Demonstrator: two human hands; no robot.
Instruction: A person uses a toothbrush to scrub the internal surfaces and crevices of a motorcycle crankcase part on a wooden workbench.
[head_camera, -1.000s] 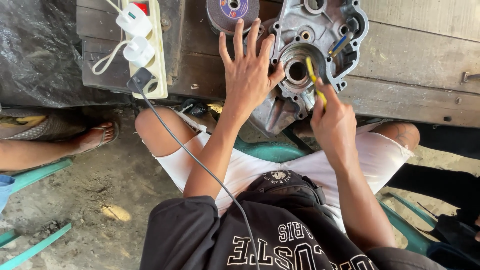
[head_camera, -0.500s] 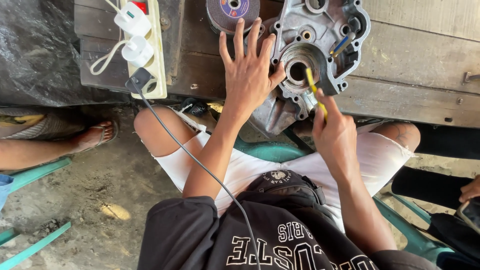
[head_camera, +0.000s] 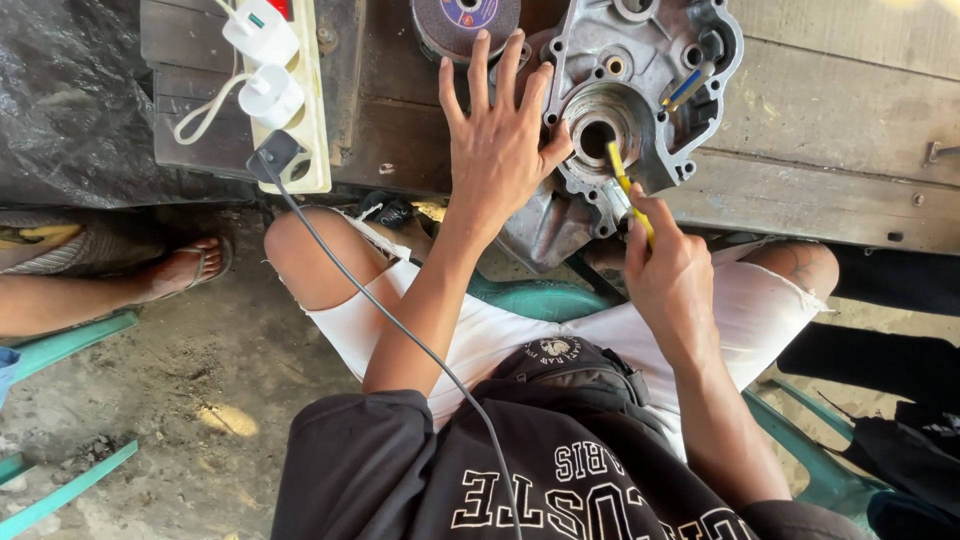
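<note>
A grey cast-metal engine case cover (head_camera: 640, 110) is being steadied on the wooden workbench (head_camera: 840, 150) by the left hand (head_camera: 497, 150), fingers spread flat beside its central bore. A yellow-handled tool (head_camera: 628, 190) is being gripped in the closed right hand (head_camera: 670, 275), its tip at the bore's rim; the work appears midway. A grinding disc (head_camera: 462, 22), white power strip (head_camera: 290, 100) and trailing grey cable (head_camera: 380, 310) are lying close by.

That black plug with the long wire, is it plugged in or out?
Plugged in. The black plug sits in the white power strip, its wire trailing down toward the person.
</note>
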